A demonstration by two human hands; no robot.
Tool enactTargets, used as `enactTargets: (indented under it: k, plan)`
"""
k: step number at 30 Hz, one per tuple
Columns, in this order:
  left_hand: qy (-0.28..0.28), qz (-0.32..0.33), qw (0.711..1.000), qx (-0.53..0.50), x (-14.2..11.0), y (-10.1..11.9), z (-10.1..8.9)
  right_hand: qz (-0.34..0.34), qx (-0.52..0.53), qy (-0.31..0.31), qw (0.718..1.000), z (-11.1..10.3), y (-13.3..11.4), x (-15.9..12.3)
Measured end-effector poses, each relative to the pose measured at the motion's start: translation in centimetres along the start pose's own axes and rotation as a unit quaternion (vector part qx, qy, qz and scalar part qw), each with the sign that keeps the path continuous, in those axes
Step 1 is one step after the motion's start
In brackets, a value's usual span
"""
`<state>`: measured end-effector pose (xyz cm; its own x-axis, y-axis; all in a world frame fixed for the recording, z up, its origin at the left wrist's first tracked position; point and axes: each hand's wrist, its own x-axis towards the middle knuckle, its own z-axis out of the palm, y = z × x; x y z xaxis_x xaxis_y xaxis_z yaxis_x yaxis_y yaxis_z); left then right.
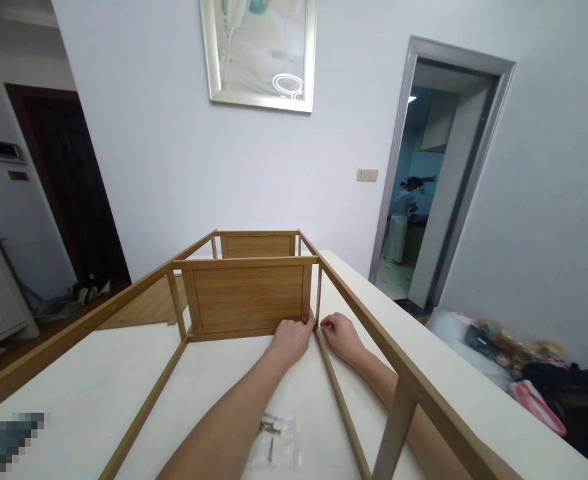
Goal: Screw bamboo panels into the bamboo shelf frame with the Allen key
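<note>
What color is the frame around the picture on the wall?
The picture frame is pale silvery gold, clearest in the head view.

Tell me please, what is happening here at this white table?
Two bare hands are working at a lower corner of a wooden frame. The left hand touches the corner beside the panel; the right hand is just outside it, fingers curled. Screws and a clear bag lie on the table, nearer the wearer.

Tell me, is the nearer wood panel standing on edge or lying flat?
On edge: the nearer wood panel faces the camera broadside, its lower edge down by the white tabletop, near the left hand.
</note>
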<state>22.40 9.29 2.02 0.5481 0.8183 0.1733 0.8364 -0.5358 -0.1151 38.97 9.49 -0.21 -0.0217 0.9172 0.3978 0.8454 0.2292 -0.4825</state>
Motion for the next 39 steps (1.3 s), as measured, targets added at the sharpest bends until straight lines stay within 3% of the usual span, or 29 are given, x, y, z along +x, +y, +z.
enactTargets:
  k: [39]
  plan:
    - [0.005,-0.015,1.000,-0.008,0.17,-0.20,0.22,-0.027,0.015,-0.021,0.999,0.05,0.03,0.11]
